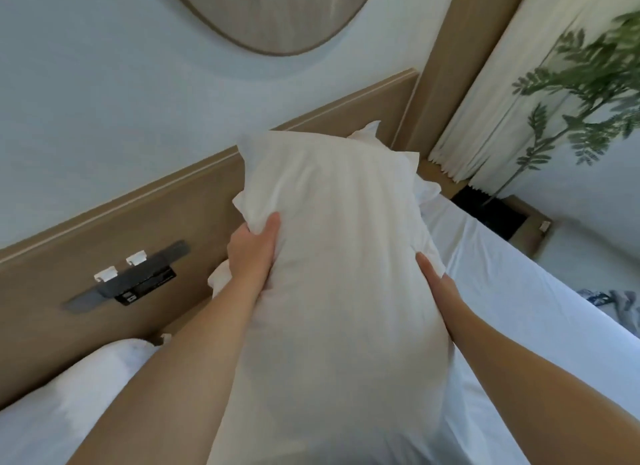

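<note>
A large white pillow [332,256] is held up lengthways in front of me, above the bed. My left hand [254,253] grips its left side, thumb on top and fingers hidden behind the fabric. My right hand [438,284] holds its right side, thumb pressed against the case and the fingers hidden underneath. Another white pillow [367,135] peeks out behind the held one at the headboard.
A wooden headboard [145,236] with a dark switch panel [135,277] runs along the left. A white pillow [69,395] lies at the lower left. The white bed sheet [512,308] spreads right. Curtains [495,93], a green plant [588,83] and patterned cloth [620,305] stand at right.
</note>
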Available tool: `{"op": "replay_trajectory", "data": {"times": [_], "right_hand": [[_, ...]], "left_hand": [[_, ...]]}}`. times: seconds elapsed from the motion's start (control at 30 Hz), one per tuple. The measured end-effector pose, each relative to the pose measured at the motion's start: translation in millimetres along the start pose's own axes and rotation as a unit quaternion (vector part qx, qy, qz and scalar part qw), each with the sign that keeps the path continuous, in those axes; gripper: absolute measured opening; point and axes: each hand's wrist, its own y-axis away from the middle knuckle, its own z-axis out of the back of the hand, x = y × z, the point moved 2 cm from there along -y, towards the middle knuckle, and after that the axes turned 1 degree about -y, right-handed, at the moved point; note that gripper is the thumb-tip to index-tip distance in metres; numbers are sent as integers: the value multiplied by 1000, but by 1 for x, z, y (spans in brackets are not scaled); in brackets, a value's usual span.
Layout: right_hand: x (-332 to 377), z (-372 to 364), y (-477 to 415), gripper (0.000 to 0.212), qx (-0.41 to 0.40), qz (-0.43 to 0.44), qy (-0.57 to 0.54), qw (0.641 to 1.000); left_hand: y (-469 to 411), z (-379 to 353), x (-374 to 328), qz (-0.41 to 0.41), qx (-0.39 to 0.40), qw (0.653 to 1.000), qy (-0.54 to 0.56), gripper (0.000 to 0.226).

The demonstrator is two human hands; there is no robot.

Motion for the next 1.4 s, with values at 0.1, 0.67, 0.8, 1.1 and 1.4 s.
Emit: {"op": "replay_trajectory", "data": {"times": [0.1,0.67,0.8,1.1,1.4], "right_hand": [[26,4,-35,90,-56,-8,-43,997],[88,-173,-386,118,-112,-73,-101,986],[61,-203,-438,106,-223,9,-32,974],[59,-194,-441,88,-240,60,38,968],[86,-219,-429,63,-143,151,351,913]], "left_hand": [[-60,-55,-41,-23,65,997,-23,62],[-407,-297,-77,-240,200,762,-567,81],[-415,-317,-12,-328,191,717,-584,81],[-426,-315,-9,-229,139,750,-605,93],[-421,-234,22,-118,155,823,-534,88]]}}
